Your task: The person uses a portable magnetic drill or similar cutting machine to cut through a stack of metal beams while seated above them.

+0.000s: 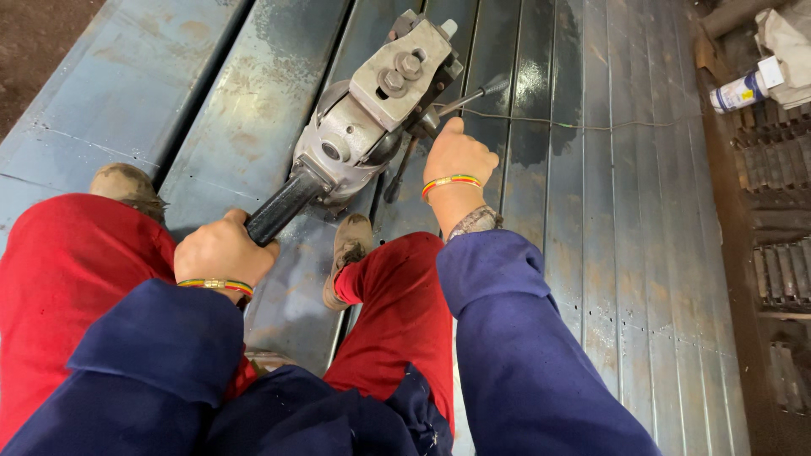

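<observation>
1. Nearest, the left hand (pixel 221 249) is wrapped tight around the black handle (pixel 283 207) of a heavy grey power tool (pixel 372 118), fingers fully closed on it.
2. The tool rests on ribbed blue-grey metal sheets (pixel 591 253), between the person's knees and just past a dusty shoe (pixel 348 253) planted on the sheet.
3. The right hand (pixel 456 156) lies beside the tool's head with fingers curled; whether it grips the thin lever (pixel 469 97) there I cannot tell.
4. A thin scratched line (pixel 574 127) runs rightward across the sheet from the tool's head. As I judge it, the work along that line is barely begun, most of it lying ahead.
5. To the right the ribs run bare to the sheet's edge, giving open room.
6. Farthest right, a white can (pixel 743 89) and stacked dark metal parts (pixel 777 211) crowd that edge.
</observation>
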